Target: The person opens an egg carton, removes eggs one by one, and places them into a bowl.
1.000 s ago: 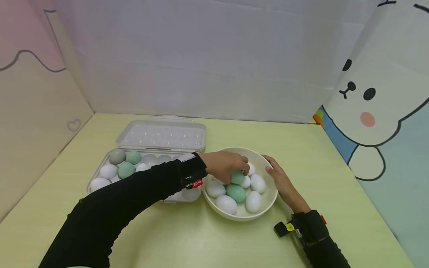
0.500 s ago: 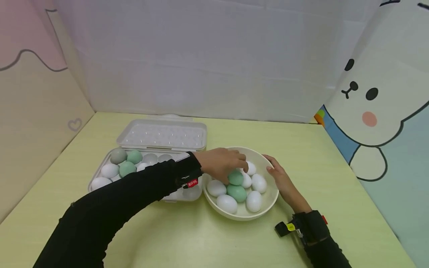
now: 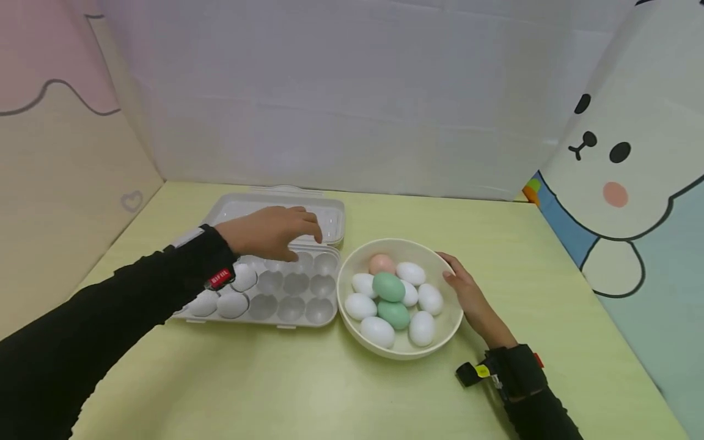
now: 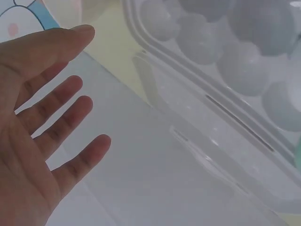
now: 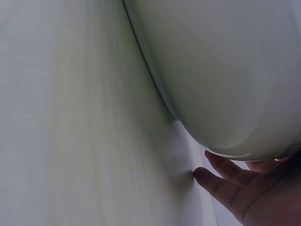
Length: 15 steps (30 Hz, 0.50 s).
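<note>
left hand over egg tray, right hand steadying bowl

my left hand [image 3: 269, 232] hovers over the far rows of the egg tray [image 3: 264, 293], fingers straight and spread, palm down. the left wrist view shows the palm bare, nothing held. my right hand [image 3: 467, 292] rests flat against the outer right wall of the bowl [image 3: 448, 330], fingers relaxed and touching it, not curled round the rim.

the tray sits on the counter [image 3: 330, 391] just left of the bowl, nearly touching it. its lid [image 3: 330, 214] lies open, hinged at the far side. its long axis runs left-right across my view. most cups near the bowl are bare; a few white eggs [image 3: 233, 304] sit in the left cups, partly hidden by my sleeve [image 3: 137, 293].

the bowl holds several white eggs, two green eggs [image 3: 388, 286] stacked mid-bowl, and one pink egg [image 3: 381, 264] at the far side. the upper green egg lies with its long axis roughly left-right, tilted slightly; can't tell which end is the blunt one.

step, my guess: left hand sits at the tray end of a bowl-to-tray run, with nothing in it. next move likely calls for reaching right to the bowl, pinching one egg gently from above, and keeping the right hand on the bowl so it doesn't slide. the eggs are round and smooth, so they could roll.
</note>
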Each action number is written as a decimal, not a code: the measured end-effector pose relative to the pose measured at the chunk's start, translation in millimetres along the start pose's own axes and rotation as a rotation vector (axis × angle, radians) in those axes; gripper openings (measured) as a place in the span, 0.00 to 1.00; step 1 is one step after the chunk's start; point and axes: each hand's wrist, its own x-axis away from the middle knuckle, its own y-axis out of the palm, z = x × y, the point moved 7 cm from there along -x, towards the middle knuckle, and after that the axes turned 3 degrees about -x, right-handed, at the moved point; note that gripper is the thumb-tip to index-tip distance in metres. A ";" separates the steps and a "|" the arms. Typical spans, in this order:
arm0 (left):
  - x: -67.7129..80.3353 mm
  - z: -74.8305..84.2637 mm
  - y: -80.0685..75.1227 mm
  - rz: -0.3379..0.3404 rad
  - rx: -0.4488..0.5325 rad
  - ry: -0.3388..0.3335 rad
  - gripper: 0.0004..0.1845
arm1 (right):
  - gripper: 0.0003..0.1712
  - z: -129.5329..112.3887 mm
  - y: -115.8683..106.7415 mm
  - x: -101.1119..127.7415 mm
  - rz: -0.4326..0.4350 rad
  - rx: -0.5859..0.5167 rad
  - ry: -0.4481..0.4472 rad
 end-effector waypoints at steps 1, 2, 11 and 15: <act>7.2 -6.6 2.7 -0.007 0.004 -0.029 0.22 | 0.26 0.1 0.0 0.0 0.001 0.001 0.000; 14.0 -12.4 5.6 -0.014 0.004 -0.055 0.22 | 0.26 -0.1 0.0 0.0 0.000 0.001 -0.003; 59.8 -38.4 30.4 -0.107 0.098 -0.225 0.22 | 0.26 -2.0 0.2 1.6 0.005 -0.001 -0.018; 73.4 -45.5 45.9 -0.203 0.119 -0.309 0.22 | 0.27 -1.9 1.8 0.8 -0.003 -0.005 -0.011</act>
